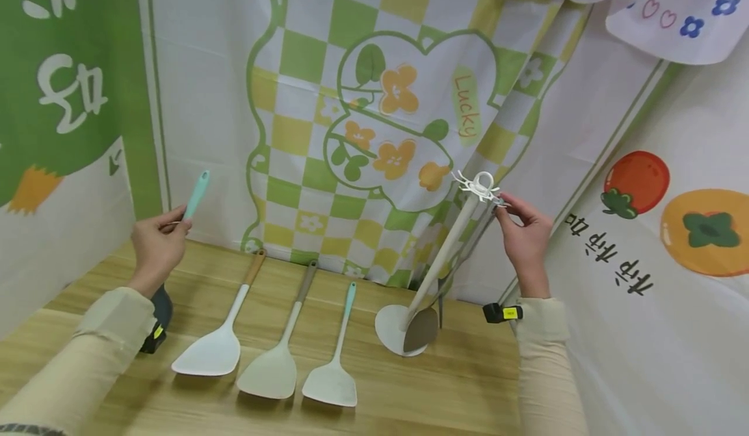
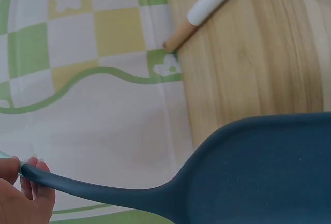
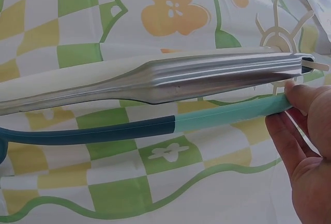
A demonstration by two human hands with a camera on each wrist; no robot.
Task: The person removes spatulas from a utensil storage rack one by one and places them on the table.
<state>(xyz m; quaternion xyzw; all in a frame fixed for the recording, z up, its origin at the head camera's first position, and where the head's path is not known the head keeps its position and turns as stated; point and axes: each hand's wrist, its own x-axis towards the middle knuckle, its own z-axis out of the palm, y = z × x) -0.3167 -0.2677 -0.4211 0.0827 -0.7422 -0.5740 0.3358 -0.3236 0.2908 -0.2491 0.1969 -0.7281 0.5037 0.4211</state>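
My left hand (image 1: pixel 158 244) grips a spatula by its neck and holds it upright at the left. Its teal handle (image 1: pixel 196 193) points up. Its dark blue blade (image 2: pixel 258 172) hangs just above the wooden table (image 1: pixel 456 384). My left hand (image 2: pixel 20 193) pinches the thin neck in the left wrist view. At the top of a tilted white utensil rack (image 1: pixel 445 247), my right hand (image 1: pixel 523 228) pinches the teal handle end of a second dark blue utensil (image 3: pixel 222 115). A metal spatula (image 3: pixel 207 76) hangs from the rack's hooks (image 3: pixel 279 32) beside it.
Three pale spatulas lie side by side on the table: one with a wooden handle (image 1: pixel 213 351), one with a grey handle (image 1: pixel 275 371), one with a teal handle (image 1: pixel 330 381). Printed cloth backdrops (image 1: pixel 380 98) hang close behind and on both sides.
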